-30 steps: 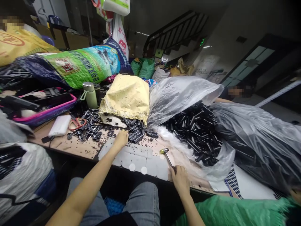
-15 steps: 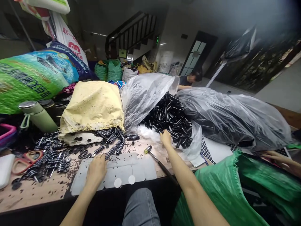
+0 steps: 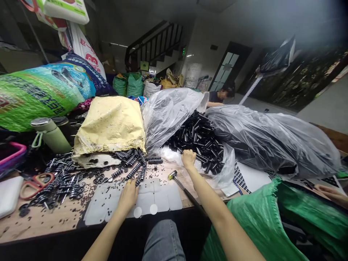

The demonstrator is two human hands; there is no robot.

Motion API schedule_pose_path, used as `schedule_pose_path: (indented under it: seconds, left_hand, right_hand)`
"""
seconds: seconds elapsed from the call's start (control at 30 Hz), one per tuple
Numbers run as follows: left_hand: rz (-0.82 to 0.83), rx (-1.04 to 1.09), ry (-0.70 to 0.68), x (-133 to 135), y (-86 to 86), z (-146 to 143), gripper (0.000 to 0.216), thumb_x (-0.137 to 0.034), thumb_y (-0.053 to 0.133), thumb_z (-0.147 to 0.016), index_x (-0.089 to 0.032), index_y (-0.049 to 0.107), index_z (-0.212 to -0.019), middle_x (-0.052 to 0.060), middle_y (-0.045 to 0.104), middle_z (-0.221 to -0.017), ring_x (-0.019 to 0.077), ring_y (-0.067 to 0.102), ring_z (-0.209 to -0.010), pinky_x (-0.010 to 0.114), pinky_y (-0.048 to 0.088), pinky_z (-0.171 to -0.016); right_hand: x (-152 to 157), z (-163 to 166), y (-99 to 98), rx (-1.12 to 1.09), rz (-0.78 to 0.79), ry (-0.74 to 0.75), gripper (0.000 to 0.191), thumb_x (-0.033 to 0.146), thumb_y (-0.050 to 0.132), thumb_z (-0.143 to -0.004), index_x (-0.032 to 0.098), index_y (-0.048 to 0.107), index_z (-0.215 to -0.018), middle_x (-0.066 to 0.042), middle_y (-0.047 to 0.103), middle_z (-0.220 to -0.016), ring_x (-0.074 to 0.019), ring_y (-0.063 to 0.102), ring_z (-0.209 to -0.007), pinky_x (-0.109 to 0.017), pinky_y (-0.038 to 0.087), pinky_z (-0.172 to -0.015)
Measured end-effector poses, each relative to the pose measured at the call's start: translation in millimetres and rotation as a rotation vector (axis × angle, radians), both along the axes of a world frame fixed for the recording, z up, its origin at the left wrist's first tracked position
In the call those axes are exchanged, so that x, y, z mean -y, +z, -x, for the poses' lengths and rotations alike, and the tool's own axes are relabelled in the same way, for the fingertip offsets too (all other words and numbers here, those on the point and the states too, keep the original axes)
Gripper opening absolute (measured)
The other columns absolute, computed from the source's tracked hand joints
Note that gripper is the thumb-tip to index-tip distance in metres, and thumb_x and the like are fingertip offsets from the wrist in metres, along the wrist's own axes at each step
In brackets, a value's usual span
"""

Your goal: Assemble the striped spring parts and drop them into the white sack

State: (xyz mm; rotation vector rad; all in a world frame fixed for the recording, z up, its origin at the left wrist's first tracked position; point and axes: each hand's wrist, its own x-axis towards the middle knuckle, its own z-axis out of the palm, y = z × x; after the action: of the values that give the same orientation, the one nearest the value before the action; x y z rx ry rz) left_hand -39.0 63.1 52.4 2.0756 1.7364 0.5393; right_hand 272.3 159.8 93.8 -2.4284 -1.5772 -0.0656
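At the near end of a black-and-white ribbed roller [image 3: 141, 174], my left hand [image 3: 128, 195] has its fingers closed, with a ring on one of them. That roller lies among several like it, spilling from the mouth of a pale yellow sack [image 3: 111, 123]. My right hand [image 3: 188, 158] is closed at the near left edge of a heap of short black tubes [image 3: 197, 136]. Its fingers hide whatever they hold. The heap spills out of a clear plastic bag [image 3: 172, 112]. Between my hands lies a hammer [image 3: 187, 192], its handle towards me.
Loose rollers with metal rods [image 3: 62, 181], orange-handled scissors [image 3: 36, 185] and a green flask [image 3: 53, 136] are on the left. Small black rings dot flat translucent sheets [image 3: 165, 199]. A green woven sack [image 3: 252, 217] stands at right, near another person's hand [image 3: 330, 192].
My left hand has moved right along the sheets to the ribbed roller's end. The right hand has shifted slightly left at the tube heap. The view has shifted a little.
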Motion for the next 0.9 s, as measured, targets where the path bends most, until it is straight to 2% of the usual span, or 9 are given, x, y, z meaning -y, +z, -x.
schedule_pose_path:
  seconds: [0.07, 0.17, 0.3, 0.43, 0.53, 0.67, 0.8, 0.87, 0.9]
  left_hand:
    - [0.038, 0.262, 0.074, 4, 2.3, 1, 0.032, -0.028, 0.037, -0.081, -0.013, 0.046, -0.107, 0.013, 0.055, -0.101, 0.0214, 0.055, -0.090, 0.035, 0.044, -0.075]
    - [0.206, 0.683, 0.194, 11, 12.0, -2, 0.036, -0.038, 0.043, -0.075, -0.015, 0.043, -0.103, 0.004, 0.057, -0.076, 0.0177, 0.058, -0.065, 0.033, 0.047, -0.060]
    - [0.373, 1.089, 0.252, 16, 25.4, -7, 0.028, -0.043, 0.048, -0.069, -0.019, 0.042, -0.083, -0.004, 0.049, -0.065, 0.0094, 0.050, -0.046, 0.025, 0.043, -0.044]
    - [0.388, 1.178, 0.260, 17, 32.9, -10, 0.031, -0.045, 0.053, -0.065, -0.019, 0.041, -0.076, -0.006, 0.047, -0.065, 0.0060, 0.047, -0.043, 0.020, 0.039, -0.040]
    - [0.413, 1.189, 0.275, 13, 35.6, -19, 0.033, -0.042, 0.057, -0.064, -0.018, 0.045, -0.082, -0.006, 0.049, -0.065, 0.0042, 0.044, -0.039, 0.018, 0.034, -0.035]
    - [0.548, 1.225, 0.268, 3, 33.1, -39, 0.034, -0.044, 0.059, -0.063, -0.015, 0.049, -0.078, -0.001, 0.055, -0.071, 0.0027, 0.041, -0.037, 0.016, 0.028, -0.031]
    - [0.521, 1.266, 0.293, -8, 25.6, -47, 0.032, -0.040, 0.064, -0.059, -0.015, 0.047, -0.070, -0.006, 0.048, -0.050, 0.0036, 0.037, -0.034, 0.016, 0.026, -0.031]
    - [0.479, 1.255, 0.316, -11, 24.0, -44, 0.030, -0.036, 0.065, -0.058, -0.016, 0.047, -0.068, -0.009, 0.041, -0.041, 0.0041, 0.034, -0.032, 0.017, 0.026, -0.032]
    - [0.462, 1.243, 0.322, -11, 24.4, -41, 0.028, -0.035, 0.066, -0.058, -0.015, 0.047, -0.067, -0.009, 0.039, -0.039, 0.0043, 0.033, -0.030, 0.017, 0.025, -0.031]
  right_hand:
    - [2, -2, -4.3, -0.014, -0.014, -0.021, 0.024, 0.012, 0.039, -0.080, 0.007, 0.057, -0.094, -0.017, 0.058, -0.101, -0.0232, 0.039, -0.105, -0.035, 0.021, -0.085]
    - [0, -8, -8.2, -0.075, -0.017, -0.050, 0.022, 0.009, 0.043, -0.075, 0.006, 0.058, -0.092, -0.018, 0.061, -0.094, -0.0245, 0.042, -0.100, -0.036, 0.022, -0.081]
    - [0, -11, -2.7, -0.177, -0.098, -0.021, 0.019, 0.008, 0.046, -0.071, 0.010, 0.060, -0.085, -0.014, 0.062, -0.091, -0.0235, 0.043, -0.098, -0.037, 0.022, -0.083]
    - [20, 11, -2.2, -0.333, -0.217, 0.074, 0.016, 0.018, 0.046, -0.074, 0.012, 0.059, -0.080, -0.010, 0.063, -0.085, -0.0211, 0.048, -0.092, -0.035, 0.030, -0.082]
    - [50, 50, -14.5, -0.513, -0.260, 0.197, 0.023, 0.032, 0.043, -0.078, 0.014, 0.057, -0.084, -0.005, 0.063, -0.080, -0.0154, 0.055, -0.073, -0.028, 0.040, -0.067]
    - [92, 110, -36.4, -0.702, -0.266, 0.359, 0.032, 0.044, 0.043, -0.078, 0.015, 0.054, -0.081, -0.003, 0.062, -0.071, -0.0128, 0.057, -0.061, -0.024, 0.044, -0.055]
    - [110, 141, -41.0, -0.768, -0.246, 0.498, 0.031, 0.044, 0.044, -0.078, 0.015, 0.055, -0.075, -0.003, 0.061, -0.071, -0.0142, 0.058, -0.066, -0.027, 0.048, -0.061]
    - [110, 144, -33.3, -0.764, -0.237, 0.561, 0.031, 0.044, 0.051, -0.074, 0.016, 0.057, -0.085, -0.005, 0.062, -0.083, -0.0174, 0.058, -0.080, -0.032, 0.047, -0.072]
    - [109, 144, -27.6, -0.731, -0.236, 0.608, 0.039, 0.045, 0.057, -0.069, 0.017, 0.056, -0.095, -0.008, 0.061, -0.095, -0.0203, 0.055, -0.091, -0.036, 0.044, -0.080]
